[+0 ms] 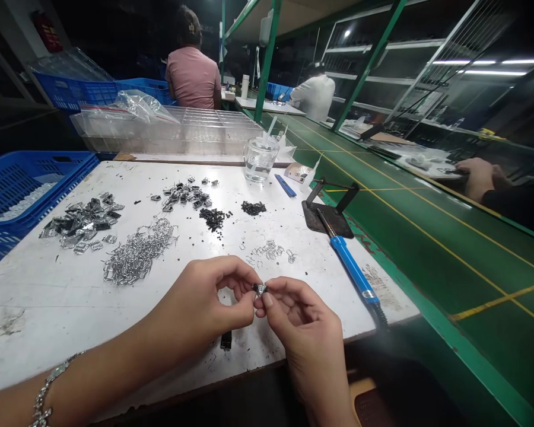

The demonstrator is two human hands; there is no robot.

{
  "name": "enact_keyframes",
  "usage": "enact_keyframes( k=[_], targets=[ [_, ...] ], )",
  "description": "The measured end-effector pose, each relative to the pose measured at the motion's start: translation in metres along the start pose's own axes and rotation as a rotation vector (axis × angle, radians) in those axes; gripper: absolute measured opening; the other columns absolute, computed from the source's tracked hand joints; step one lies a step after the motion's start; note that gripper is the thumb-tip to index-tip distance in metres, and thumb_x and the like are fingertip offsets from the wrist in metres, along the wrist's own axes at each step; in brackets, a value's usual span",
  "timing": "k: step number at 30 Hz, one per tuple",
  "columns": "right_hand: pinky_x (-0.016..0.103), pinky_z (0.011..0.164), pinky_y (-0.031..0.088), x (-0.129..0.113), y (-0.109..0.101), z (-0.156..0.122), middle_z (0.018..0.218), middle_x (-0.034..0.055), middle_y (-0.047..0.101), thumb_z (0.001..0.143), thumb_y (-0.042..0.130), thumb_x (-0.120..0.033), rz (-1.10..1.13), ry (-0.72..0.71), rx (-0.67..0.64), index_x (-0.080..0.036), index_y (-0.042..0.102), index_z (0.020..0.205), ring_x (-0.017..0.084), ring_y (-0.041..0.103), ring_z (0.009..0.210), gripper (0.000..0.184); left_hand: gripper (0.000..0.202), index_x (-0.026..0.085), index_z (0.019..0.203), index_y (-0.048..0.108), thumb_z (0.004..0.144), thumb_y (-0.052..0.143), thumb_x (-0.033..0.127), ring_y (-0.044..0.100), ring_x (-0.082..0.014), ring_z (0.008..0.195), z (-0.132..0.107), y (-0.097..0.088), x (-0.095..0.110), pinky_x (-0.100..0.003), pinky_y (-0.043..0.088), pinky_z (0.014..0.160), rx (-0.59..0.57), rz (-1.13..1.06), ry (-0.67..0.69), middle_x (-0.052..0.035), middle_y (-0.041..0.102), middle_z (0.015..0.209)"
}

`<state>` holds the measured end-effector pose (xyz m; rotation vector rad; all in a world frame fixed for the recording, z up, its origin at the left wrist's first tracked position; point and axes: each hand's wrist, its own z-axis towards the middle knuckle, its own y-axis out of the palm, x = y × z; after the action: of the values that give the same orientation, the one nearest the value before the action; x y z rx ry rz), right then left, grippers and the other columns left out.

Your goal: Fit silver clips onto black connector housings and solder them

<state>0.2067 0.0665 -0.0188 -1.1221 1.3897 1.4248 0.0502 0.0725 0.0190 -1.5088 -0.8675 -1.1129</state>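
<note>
Between my two hands, above the front of the white table, is a small black-and-silver metal part (260, 289). My left hand (218, 296) pinches it from the left with thumb and forefinger. From the right, the thumb and fingertips of my right hand (302, 320) close on the same part. Its exact kind is too small to tell. Below my left hand a black rectangular piece (226, 340) lies near the table edge. Beyond my hands are a heap of bent silver wire clips (137, 252), a smaller pile of clips (271, 249) and small black pieces (213, 219).
A blue soldering iron (353, 270) lies at the right against its black stand (327, 216). Behind are a glass cup of clear liquid (260, 159), a blue strip (285, 185) and silver-black parts (86, 219). A blue crate (26, 172) stands left; people sit beyond.
</note>
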Motion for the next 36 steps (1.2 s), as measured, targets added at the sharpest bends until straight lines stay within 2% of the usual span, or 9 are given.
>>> enact_keyframes(
  k=[8, 18, 21, 24, 27, 30, 31, 33, 36],
  targets=[
    [0.021, 0.067, 0.058, 0.001, 0.002, -0.002, 0.074, 0.0004, 0.070, 0.075, 0.072, -0.019, -0.073, -0.068, -0.009, -0.021, 0.069, 0.085, 0.014, 0.069, 0.069, 0.011, 0.013, 0.020, 0.085, 0.066, 0.077, 0.057, 0.016, 0.063, -0.0140, 0.075, 0.000, -0.006, 0.005, -0.022, 0.049, 0.068, -0.002, 0.167, 0.093, 0.0004, 0.069, 0.079],
    [0.023, 0.070, 0.055, 0.003, -0.001, -0.007, 0.086, 0.0021, 0.065, 0.079, 0.064, -0.011, -0.424, -0.332, -0.057, -0.021, 0.065, 0.089, 0.015, 0.065, 0.078, 0.015, 0.010, 0.020, 0.078, 0.063, 0.076, 0.056, 0.013, 0.060, -0.0126, 0.068, -0.004, -0.009, 0.001, -0.022, 0.047, 0.063, 0.046, 0.479, 0.329, 0.0009, 0.066, 0.073],
    [0.023, 0.067, 0.054, 0.003, 0.000, -0.005, 0.082, 0.0015, 0.066, 0.078, 0.066, -0.015, -0.365, -0.272, -0.010, -0.021, 0.066, 0.086, 0.014, 0.065, 0.072, 0.011, 0.012, 0.020, 0.084, 0.064, 0.079, 0.056, 0.012, 0.062, -0.0142, 0.074, -0.005, -0.009, -0.001, -0.023, 0.050, 0.067, 0.061, 0.494, 0.386, -0.0014, 0.067, 0.080],
    [0.021, 0.059, 0.052, 0.001, 0.002, -0.002, 0.070, 0.0004, 0.065, 0.075, 0.072, -0.024, -0.226, -0.105, 0.052, -0.020, 0.065, 0.081, 0.014, 0.063, 0.064, 0.010, 0.026, 0.017, 0.109, 0.061, 0.087, 0.049, 0.010, 0.061, -0.0182, 0.096, -0.007, -0.008, -0.005, -0.028, 0.050, 0.084, 0.039, 0.527, 0.583, -0.0089, 0.066, 0.103],
    [0.019, 0.050, 0.047, -0.005, -0.001, 0.000, 0.061, -0.0009, 0.061, 0.073, 0.074, -0.033, -0.229, 0.015, -0.004, -0.019, 0.066, 0.081, 0.012, 0.058, 0.055, 0.017, 0.033, 0.015, 0.121, 0.056, 0.093, 0.041, 0.008, 0.058, -0.0204, 0.105, -0.010, -0.009, -0.007, -0.031, 0.049, 0.087, -0.045, 0.566, 0.708, -0.0138, 0.064, 0.111],
    [0.022, 0.046, 0.044, -0.021, -0.019, 0.001, 0.059, 0.0007, 0.062, 0.075, 0.071, -0.038, -0.426, -0.058, -0.044, -0.022, 0.070, 0.085, 0.012, 0.055, 0.049, 0.019, 0.023, 0.014, 0.109, 0.065, 0.091, 0.051, 0.016, 0.063, -0.0189, 0.093, -0.009, -0.015, -0.002, -0.029, 0.051, 0.082, -0.029, 0.434, 0.566, -0.0108, 0.069, 0.100],
    [0.024, 0.048, 0.045, -0.030, -0.030, 0.003, 0.062, 0.0023, 0.064, 0.076, 0.071, -0.039, -0.525, -0.143, 0.014, -0.023, 0.071, 0.086, 0.014, 0.056, 0.051, 0.019, 0.020, 0.015, 0.104, 0.068, 0.089, 0.057, 0.020, 0.065, -0.0178, 0.089, -0.007, -0.019, 0.001, -0.028, 0.053, 0.080, -0.013, 0.337, 0.448, -0.0090, 0.071, 0.096],
    [0.029, 0.057, 0.049, -0.050, -0.057, 0.011, 0.073, 0.0049, 0.068, 0.075, 0.071, -0.036, -0.731, -0.369, 0.276, -0.026, 0.072, 0.087, 0.017, 0.060, 0.059, 0.016, 0.020, 0.017, 0.099, 0.070, 0.083, 0.065, 0.029, 0.067, -0.0167, 0.083, -0.001, -0.027, 0.004, -0.028, 0.055, 0.077, 0.011, 0.111, 0.177, -0.0059, 0.073, 0.092],
    [0.033, 0.055, 0.048, -0.081, -0.098, 0.032, 0.073, 0.0074, 0.067, 0.074, 0.070, -0.042, -0.913, -0.515, 0.335, -0.027, 0.072, 0.085, 0.023, 0.062, 0.063, 0.018, 0.025, 0.020, 0.098, 0.071, 0.080, 0.069, 0.036, 0.068, -0.0165, 0.081, 0.010, -0.040, 0.000, -0.030, 0.056, 0.080, 0.021, -0.203, -0.095, -0.0044, 0.074, 0.086]
  ],
)
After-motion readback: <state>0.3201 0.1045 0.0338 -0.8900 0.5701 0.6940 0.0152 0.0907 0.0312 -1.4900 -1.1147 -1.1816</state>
